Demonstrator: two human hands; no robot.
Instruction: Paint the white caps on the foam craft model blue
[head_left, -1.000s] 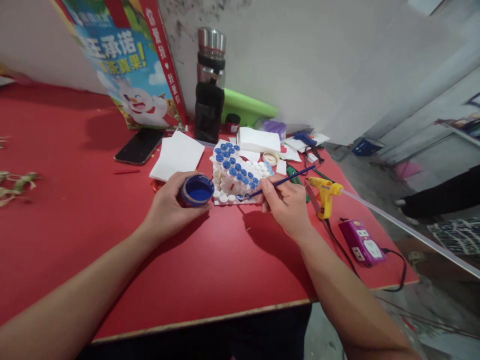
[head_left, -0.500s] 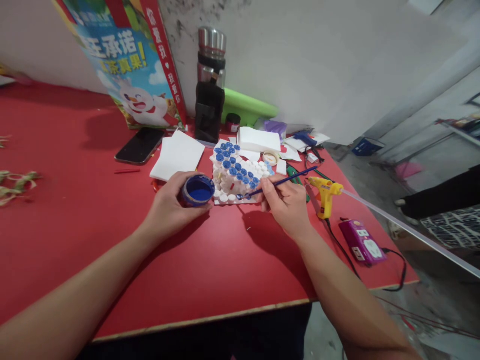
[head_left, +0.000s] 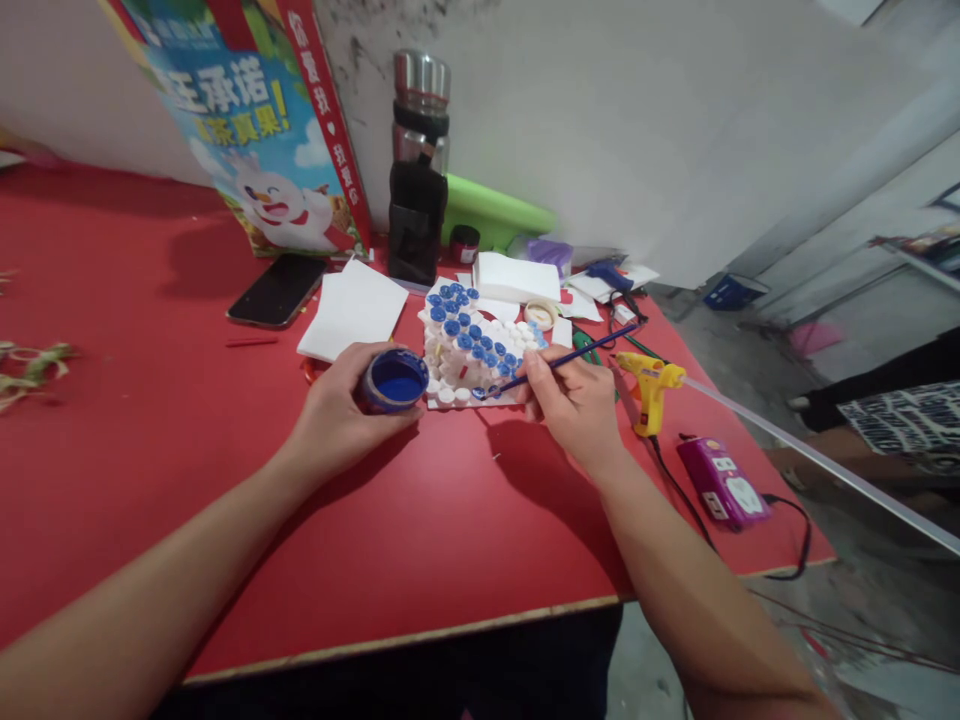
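My left hand (head_left: 346,400) is wrapped round an open jar of blue paint (head_left: 396,384), held just above the table and to the left of a white model (head_left: 450,372). Rounded white pieces cover the model, and many of their tops are painted blue. In my right hand (head_left: 574,405) is a thin blue paintbrush (head_left: 574,355), gripped near its bristle end. The brush tip is at the small pieces along the model's front edge, beside a blue-coated one. Whether the bristles touch is too small to tell.
A yellow glue gun (head_left: 646,390) and a purple power socket (head_left: 724,482) lie right of my right hand. Behind stand a steel bottle (head_left: 420,170) and a printed bag (head_left: 262,130). A phone (head_left: 276,290) and white sheets (head_left: 352,310) lie at left. A person (head_left: 877,400) stands beyond the table.
The brush tip has shifted very slightly at the model's front edge. My left hand and the jar hold nearly still. The person at the right has moved a little.
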